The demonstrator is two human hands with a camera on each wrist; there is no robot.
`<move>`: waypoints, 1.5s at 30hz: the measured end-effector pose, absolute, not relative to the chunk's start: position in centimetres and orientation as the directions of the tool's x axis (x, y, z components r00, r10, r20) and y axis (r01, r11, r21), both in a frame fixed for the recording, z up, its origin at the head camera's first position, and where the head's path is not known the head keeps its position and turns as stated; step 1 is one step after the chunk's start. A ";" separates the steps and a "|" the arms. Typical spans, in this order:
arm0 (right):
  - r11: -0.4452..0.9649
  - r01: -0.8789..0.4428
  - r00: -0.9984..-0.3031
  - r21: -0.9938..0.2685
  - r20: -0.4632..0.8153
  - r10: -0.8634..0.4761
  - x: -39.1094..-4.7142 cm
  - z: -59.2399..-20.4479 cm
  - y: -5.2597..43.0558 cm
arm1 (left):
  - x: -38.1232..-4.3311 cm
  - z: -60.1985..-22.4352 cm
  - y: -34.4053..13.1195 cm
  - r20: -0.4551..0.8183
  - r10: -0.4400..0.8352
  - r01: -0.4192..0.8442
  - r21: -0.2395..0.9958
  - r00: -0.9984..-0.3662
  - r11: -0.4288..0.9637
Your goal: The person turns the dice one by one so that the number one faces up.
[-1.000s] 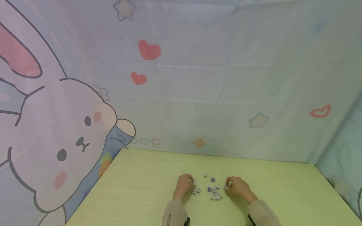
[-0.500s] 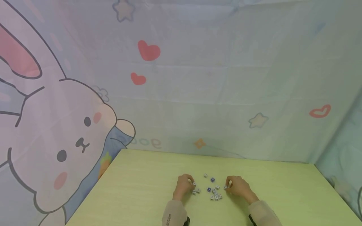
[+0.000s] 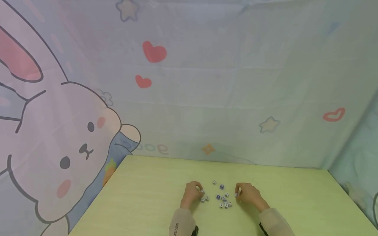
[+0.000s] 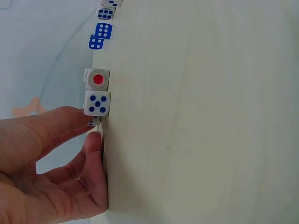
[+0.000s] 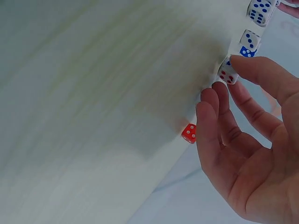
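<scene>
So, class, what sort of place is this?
Probably a makeshift indoor tabletop activity space: a cartoon-printed cloth hangs behind a yellowish table, where small dice lie loosely grouped.

Eleven white dice (image 4: 97, 103), two blue dice (image 3: 221, 186), one red die (image 5: 188, 133) show.

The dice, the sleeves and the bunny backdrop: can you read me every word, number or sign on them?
"Lets", sideways on the left sleeve; the rest is too small to be sure.
"oo" on the bunny backdrop; letters beside it are too faded.
No written numbers show on the dice, just dots.
The right sleeve shows no writing.
</scene>
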State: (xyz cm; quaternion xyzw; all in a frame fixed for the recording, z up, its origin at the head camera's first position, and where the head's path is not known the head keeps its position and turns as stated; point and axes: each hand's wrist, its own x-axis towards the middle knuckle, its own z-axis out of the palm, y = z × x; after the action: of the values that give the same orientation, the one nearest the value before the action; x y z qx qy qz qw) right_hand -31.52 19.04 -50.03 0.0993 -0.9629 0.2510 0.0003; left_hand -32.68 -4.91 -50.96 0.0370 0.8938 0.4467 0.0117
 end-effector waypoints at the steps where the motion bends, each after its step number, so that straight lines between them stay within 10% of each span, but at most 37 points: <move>1: 0.854 -0.191 -0.980 -0.483 0.049 -0.192 -31.6 -50.0 19.1 | -32.7 -50.9 -4.9 0.011 0.076 0.054 0.799 -0.997 0.599; 45: 0.855 -0.167 -0.983 -0.492 0.020 -0.180 -31.5 -50.4 19.8 | -32.7 -51.1 -4.9 0.001 0.066 0.040 0.803 -0.998 0.594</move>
State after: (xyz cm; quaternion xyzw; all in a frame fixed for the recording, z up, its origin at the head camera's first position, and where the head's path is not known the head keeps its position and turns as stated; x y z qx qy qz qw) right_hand -31.50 19.78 -50.37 0.0901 -0.9629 0.2541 -0.0131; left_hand -32.67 -4.91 -51.12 0.0297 0.8927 0.4495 0.0142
